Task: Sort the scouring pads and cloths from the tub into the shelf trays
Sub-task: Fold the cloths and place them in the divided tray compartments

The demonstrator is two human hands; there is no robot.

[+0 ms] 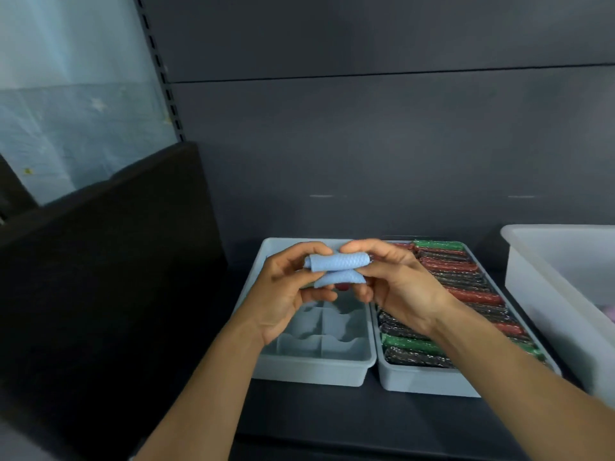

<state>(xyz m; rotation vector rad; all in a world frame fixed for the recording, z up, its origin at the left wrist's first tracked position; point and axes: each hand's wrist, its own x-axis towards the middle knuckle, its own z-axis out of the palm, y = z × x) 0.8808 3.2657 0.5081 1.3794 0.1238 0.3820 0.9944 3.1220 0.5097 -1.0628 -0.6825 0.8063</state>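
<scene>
Above the divided grey tray (361,359), left hand (286,291) and right hand (396,287) each pinch an end of a folded blue cloth (337,269), apparently tidying it before stowing. Next comes lowering it into a vacant compartment. Just beside, the second tray (426,380) is packed with red, green and dark scouring pads (466,294); the white tub (549,281) stands farther right.

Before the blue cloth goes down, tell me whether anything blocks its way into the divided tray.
Nothing visible does. The blue cloth, held in the left hand and right hand, hangs over the divided tray, whose near half shows nothing in it. The hands hide its far end.
</scene>
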